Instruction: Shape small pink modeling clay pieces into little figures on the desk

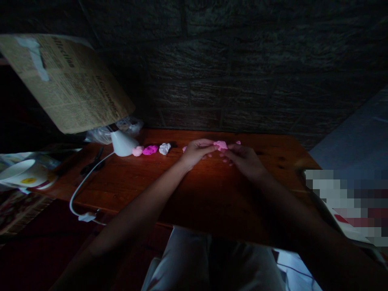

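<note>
Between my two hands, above the wooden table, is a lump of pink modelling clay [220, 144]. My left hand [198, 151] pinches its left side, and my right hand [244, 158] pinches its right side. To the left, in a row on the table, lie a pale pink lump [138, 150], a magenta lump [150, 150] and a white lump [165, 148]. A small pink piece [184, 149] is partly hidden behind my left hand. Another small pink bit [238, 142] shows just beyond my right hand.
A lamp with a newsprint shade [79, 85] and white base [123, 143] stands at the table's left end, its white cord [74, 194] hanging over the front edge. Dark scissors [92, 163] lie nearby. A paper cup [27, 173] is at far left. A dark brick wall [206, 89] rises behind the table [194, 198].
</note>
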### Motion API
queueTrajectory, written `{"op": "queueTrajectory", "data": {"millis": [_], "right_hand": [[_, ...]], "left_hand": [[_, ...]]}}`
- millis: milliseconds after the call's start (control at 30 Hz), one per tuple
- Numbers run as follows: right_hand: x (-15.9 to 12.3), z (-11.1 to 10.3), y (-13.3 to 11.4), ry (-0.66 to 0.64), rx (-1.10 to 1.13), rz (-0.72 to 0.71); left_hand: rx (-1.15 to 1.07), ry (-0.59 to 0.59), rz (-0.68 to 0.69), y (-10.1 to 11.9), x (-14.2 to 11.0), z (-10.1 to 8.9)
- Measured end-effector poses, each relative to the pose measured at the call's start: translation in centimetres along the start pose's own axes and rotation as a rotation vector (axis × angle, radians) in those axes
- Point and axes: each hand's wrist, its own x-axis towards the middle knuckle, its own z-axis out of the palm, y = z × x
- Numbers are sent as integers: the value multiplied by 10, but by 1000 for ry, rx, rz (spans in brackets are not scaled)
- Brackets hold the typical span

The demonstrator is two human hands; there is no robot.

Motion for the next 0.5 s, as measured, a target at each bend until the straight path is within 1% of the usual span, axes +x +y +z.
{"op": "queueTrajectory", "data": {"millis": [100, 167, 233, 367, 433, 500], "right_hand": [[1, 2, 3, 11, -10, -36], [1, 4, 3, 19, -16, -54], [0, 6, 3, 22, -20, -56], [-2, 9, 2, 6, -45, -28], [-2, 9, 2, -6, -45, -21], [-2, 9, 2, -11, -34, -11]], "left_hand": [[20, -24, -19, -2, 0, 2], [29, -40, 8, -4, 1, 2], [54, -44, 80, -6, 2, 2], [185, -51, 294, -9, 5, 0], [248, -47, 357, -11, 7, -1], [288, -22, 383, -13, 8, -1]]}}
